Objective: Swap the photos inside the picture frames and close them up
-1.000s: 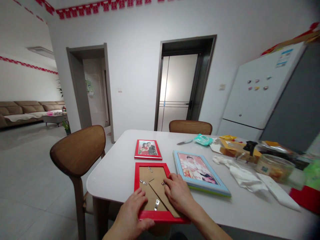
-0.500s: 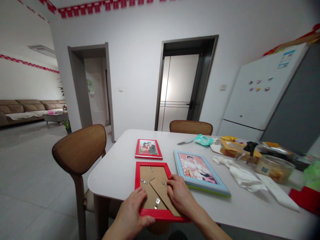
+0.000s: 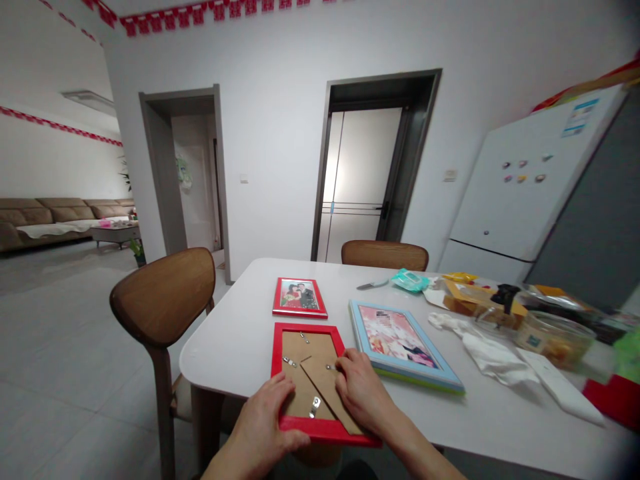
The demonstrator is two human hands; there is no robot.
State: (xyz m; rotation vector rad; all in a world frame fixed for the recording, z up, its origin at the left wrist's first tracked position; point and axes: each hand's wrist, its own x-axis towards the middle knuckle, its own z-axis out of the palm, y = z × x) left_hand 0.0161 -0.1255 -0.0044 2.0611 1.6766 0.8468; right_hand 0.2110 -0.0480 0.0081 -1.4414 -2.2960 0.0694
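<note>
Red frame (image 3: 306,327) lies back-up over the desk's (image 3: 235,333) near edge, left part, brown backing (image 3: 301,390) and metal clips (image 3: 315,407) showing. Left hand (image 3: 267,420) clamped on its near left corner, thumb on near rail, fingers over left side. Right hand (image 3: 365,387) touches the backing's right side, fingers bent beside a clip; can't tell if pinching. Blue frame (image 3: 400,340) just right of that hand, photo up, green edge beneath. White cloth (image 3: 493,357) and clear tub (image 3: 555,337) farther right. Small red frame (image 3: 300,298) beyond first, photo up. Knife (image 3: 373,285) next to teal pack (image 3: 410,281) near far edge. Chairs (image 3: 385,255) at left and far edges. Fridge (image 3: 525,180) behind, right.
</note>
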